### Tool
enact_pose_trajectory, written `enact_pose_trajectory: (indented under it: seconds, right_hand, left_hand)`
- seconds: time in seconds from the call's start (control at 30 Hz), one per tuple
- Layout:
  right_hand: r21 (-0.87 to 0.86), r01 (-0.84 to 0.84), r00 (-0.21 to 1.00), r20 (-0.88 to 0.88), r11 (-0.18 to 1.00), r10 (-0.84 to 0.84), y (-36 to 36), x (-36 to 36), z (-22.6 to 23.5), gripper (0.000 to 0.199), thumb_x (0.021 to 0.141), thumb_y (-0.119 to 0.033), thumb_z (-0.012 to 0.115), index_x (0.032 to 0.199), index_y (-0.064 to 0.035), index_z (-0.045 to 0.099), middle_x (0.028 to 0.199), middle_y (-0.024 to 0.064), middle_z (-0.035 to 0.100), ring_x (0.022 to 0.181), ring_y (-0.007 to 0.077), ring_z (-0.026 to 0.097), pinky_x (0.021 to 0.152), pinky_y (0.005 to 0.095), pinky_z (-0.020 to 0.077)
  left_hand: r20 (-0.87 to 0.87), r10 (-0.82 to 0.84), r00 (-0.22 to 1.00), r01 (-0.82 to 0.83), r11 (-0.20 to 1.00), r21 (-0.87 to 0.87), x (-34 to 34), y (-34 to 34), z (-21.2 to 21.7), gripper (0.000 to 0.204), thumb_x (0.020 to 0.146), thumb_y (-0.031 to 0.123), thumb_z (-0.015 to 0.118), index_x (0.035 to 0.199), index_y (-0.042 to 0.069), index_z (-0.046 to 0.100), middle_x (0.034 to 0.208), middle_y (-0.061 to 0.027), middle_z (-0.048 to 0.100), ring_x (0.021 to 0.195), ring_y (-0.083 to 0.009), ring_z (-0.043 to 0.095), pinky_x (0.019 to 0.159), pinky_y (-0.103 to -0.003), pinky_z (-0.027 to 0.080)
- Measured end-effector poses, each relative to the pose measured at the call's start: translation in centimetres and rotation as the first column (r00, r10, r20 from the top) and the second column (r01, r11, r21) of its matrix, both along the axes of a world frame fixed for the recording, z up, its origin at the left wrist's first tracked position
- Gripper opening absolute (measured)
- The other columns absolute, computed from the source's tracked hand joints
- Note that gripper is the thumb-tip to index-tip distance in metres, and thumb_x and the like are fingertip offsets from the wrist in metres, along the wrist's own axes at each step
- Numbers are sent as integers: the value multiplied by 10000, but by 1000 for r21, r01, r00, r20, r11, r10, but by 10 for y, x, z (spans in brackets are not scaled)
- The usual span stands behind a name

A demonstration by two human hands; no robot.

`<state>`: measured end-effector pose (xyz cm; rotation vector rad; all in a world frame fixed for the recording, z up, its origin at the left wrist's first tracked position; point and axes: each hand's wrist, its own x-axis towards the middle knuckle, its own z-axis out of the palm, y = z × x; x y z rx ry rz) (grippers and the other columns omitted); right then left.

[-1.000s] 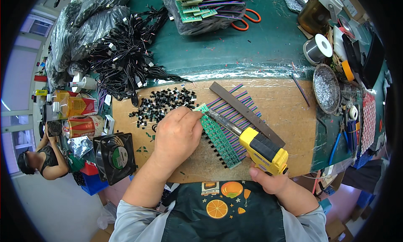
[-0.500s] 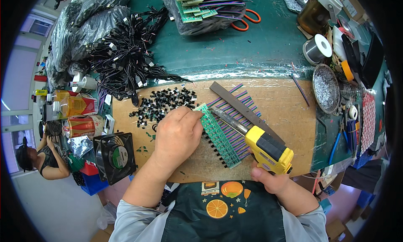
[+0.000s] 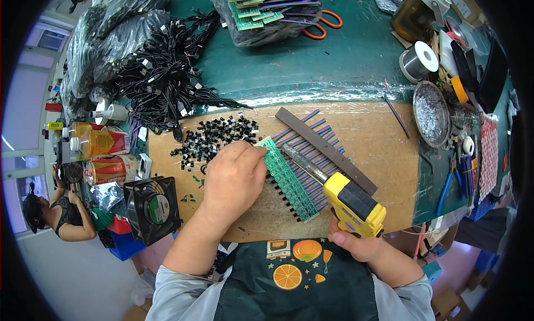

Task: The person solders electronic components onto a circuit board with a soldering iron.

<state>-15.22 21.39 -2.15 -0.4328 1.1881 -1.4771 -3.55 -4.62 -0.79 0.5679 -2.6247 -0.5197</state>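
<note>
A long green circuit board lies slanted on the brown work board, with small black parts along its left edge. Striped ribbon wires run out from its right side. My left hand is closed in a pinch at the board's upper end; whatever its fingertips hold is hidden. In my right hand is a yellow soldering gun, its metal tip pointing up-left, just right of the board's upper end. A dark flat bar lies across the wires. Left of the board is a pile of small black components.
Black cables are heaped at the back left, with a fan nearer. Stacked circuit boards and red-handled scissors lie at the back. On the right are a solder spool, a round metal dish and blue-handled pliers.
The soldering gun's tip has shifted slightly away from the circuit board's upper end. My left hand keeps its pinch there. The whole view has moved a little.
</note>
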Motion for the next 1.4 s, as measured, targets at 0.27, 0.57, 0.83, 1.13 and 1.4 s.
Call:
enact_pose_trajectory:
  seconds: [0.27,0.57,0.83,1.13,1.4]
  right_hand:
    - [-5,27,999,39,1000,-27,1,3,-1,188,891,-18,705,1038,-35,590,850,18,606,784,115,583,695,288,481]
    - [24,24,999,47,999,-25,0,3,0,191,889,-10,703,1039,-39,587,833,10,586,770,112,571,681,287,472]
    - [20,15,993,-119,1000,-13,-2,1,2,202,887,-26,711,1047,-36,588,827,6,584,747,102,563,659,283,468]
    - [48,72,987,-147,996,-64,-5,4,4,203,883,-28,711,1052,-30,600,828,16,612,735,104,588,646,282,481]
    - [73,56,989,-141,996,-45,-7,3,5,188,889,-25,697,1052,-31,604,812,1,620,735,85,593,653,270,484]
  left_hand:
    - [10,2,1000,-3,999,41,0,-1,2,111,761,-5,684,861,38,705,797,-104,638,719,-299,650,661,-396,545]
    - [37,-43,998,37,986,160,1,-8,8,117,797,-25,672,898,20,710,862,-115,686,816,-300,676,736,-376,540]
    - [71,-100,992,96,994,58,2,-10,9,129,767,-22,688,876,42,714,876,-91,667,836,-293,663,733,-383,541]
    - [69,-115,991,114,993,28,2,-10,8,129,755,-28,688,860,44,707,870,-86,656,826,-293,656,722,-389,541]
    - [68,-113,991,111,993,29,2,-9,8,132,749,-32,687,856,43,705,871,-88,653,825,-294,656,722,-388,541]
